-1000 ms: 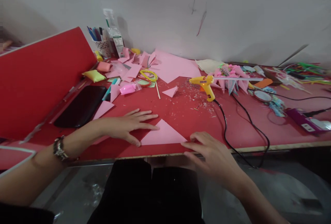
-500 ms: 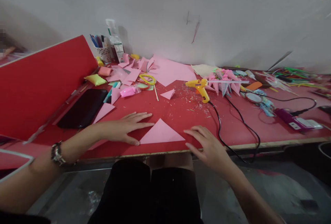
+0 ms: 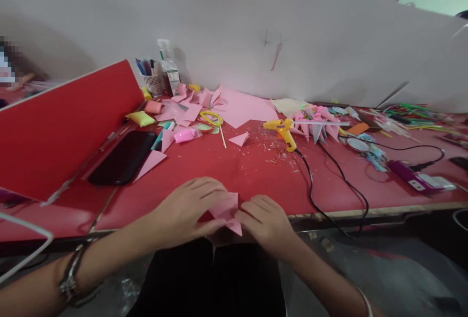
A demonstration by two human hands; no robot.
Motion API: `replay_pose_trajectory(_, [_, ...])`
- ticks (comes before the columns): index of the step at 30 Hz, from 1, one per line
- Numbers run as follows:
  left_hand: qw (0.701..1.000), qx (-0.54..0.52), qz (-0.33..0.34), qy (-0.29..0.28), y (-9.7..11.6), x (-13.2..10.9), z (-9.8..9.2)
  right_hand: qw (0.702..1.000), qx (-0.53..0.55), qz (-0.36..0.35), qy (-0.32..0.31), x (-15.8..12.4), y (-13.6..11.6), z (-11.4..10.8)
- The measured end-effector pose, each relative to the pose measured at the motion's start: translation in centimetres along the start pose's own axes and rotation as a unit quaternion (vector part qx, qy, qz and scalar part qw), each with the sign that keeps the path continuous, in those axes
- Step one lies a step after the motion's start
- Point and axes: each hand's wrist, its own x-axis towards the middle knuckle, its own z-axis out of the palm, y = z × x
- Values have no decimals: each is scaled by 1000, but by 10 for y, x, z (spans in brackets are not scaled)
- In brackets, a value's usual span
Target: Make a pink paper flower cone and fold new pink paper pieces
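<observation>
A folded piece of pink paper [image 3: 227, 206] is between my hands at the table's front edge, its lower point jutting out over the edge. My left hand [image 3: 192, 209] holds it from the left, fingers across the top and thumb along the lower part. At the paper's right edge, my right hand [image 3: 266, 224] has its fingers curled in, gripping that side; its fingertips are partly hidden. Farther back lies a small folded pink paper [image 3: 239, 139], apart from both hands.
A yellow glue gun [image 3: 283, 130] lies to the right, its black cord [image 3: 310, 183] dropping over the edge. A black phone [image 3: 122, 158] lies left, beside a raised red board [image 3: 73, 127]. Pink paper scraps [image 3: 190, 112] and a pink spiky paper ornament [image 3: 318, 119] are at the back.
My hands have come together and toward me. The pink paper, flat as a triangle before, is now held between them and folded smaller. My view has tilted up slightly.
</observation>
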Motion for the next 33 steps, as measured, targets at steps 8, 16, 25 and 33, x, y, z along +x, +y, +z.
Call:
replay_pose_trajectory(8, [976, 132, 46, 167, 18, 26, -13, 968, 209, 139, 13, 40, 3, -26])
replay_pose_trajectory(16, [950, 225, 85, 200, 19, 32, -16, 953, 261, 146, -46, 50, 4, -27])
replay_pose_trajectory(25, [942, 257, 63, 209, 3, 23, -5, 951, 253, 180, -15, 48, 13, -29])
replay_pose_trajectory(33, [953, 269, -33, 138, -36, -3, -10, 933, 246, 259, 48, 40, 28, -47])
